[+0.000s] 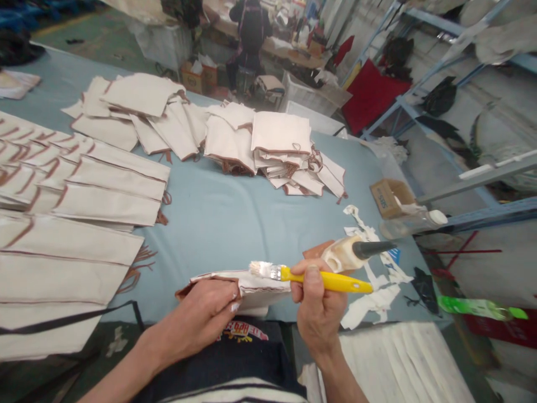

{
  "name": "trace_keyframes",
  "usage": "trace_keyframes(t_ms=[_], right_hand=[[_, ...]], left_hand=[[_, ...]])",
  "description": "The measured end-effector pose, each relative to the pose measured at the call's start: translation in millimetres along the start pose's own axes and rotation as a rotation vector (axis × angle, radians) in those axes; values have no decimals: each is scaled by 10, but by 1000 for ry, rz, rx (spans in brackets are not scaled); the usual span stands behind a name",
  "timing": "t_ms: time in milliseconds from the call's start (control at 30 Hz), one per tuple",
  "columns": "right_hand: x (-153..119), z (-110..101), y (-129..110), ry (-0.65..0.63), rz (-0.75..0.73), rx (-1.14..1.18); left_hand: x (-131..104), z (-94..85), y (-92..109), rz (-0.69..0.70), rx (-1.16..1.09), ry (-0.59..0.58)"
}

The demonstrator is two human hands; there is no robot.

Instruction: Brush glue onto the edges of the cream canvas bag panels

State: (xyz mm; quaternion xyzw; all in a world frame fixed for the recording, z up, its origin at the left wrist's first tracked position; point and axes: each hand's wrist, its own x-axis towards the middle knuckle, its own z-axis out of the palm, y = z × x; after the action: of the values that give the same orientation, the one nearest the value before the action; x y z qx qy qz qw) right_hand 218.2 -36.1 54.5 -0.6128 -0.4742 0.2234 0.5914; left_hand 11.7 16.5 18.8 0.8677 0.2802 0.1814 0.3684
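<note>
My right hand (316, 291) grips a yellow-handled paintbrush (327, 278), its bristles coated in white and pointing left. Beneath the brush lies a cream fabric piece with brown edging (260, 285), at the table's near edge. My left hand (210, 305) closes round the left end of that fabric piece, and white smears show on its fingertips. Just beyond my right hand is a whitish container (342, 254) with a dark handle or nozzle (373, 248) pointing right. Whether the bristles touch the fabric I cannot tell.
Overlapping cream pieces with brown trim (113, 190) cover the table's left side. Loose piles (281, 131) lie along the far side. At right are white scraps (373, 305), a clear bottle (413, 224), a cardboard box (388, 198) and a green bottle (474, 307). A person (250, 33) is in the background.
</note>
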Motion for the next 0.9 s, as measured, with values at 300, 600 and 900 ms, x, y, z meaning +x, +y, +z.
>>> trace_keyframes(t_ms=[300, 600, 900], right_hand=[[-270, -40, -117, -154, 62, -78], [-217, -18, -172, -215, -126, -156], [-264, -25, -171, -188, -78, -166]], left_hand=[[37, 65, -12, 197, 248, 141], [39, 90, 17, 216, 303, 190], [-31, 119, 17, 170, 316, 167]])
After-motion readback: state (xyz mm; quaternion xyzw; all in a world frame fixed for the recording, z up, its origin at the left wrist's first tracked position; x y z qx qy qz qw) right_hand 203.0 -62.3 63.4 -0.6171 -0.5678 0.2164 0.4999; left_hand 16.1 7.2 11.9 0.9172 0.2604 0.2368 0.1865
